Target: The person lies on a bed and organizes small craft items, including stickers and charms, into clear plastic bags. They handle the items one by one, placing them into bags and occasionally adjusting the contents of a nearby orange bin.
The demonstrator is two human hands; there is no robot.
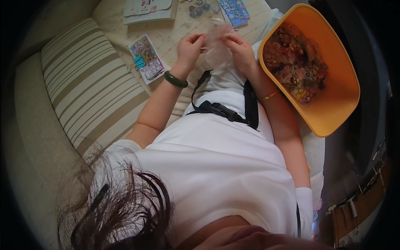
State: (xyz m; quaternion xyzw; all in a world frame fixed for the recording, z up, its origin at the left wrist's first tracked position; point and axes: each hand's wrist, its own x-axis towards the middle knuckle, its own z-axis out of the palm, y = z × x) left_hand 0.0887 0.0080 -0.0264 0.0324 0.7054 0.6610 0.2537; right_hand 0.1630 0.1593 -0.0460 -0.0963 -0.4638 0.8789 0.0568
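- Left hand (189, 48) and right hand (241, 50) fingers both pinch a small clear packet (216, 46).
- A tug too sharp could tear it, scattering pieces beside the orange bin (333, 112).

I'm at home, in a bedroom or living space: I sit on a soft cream mattress (29, 137), a striped pillow (89, 91) at the left of the frame. Sticker sheets (146, 58) and a booklet (148, 10) lie on patterned bedding (175, 35) at top; an orange bin (329, 83) stands upper right.
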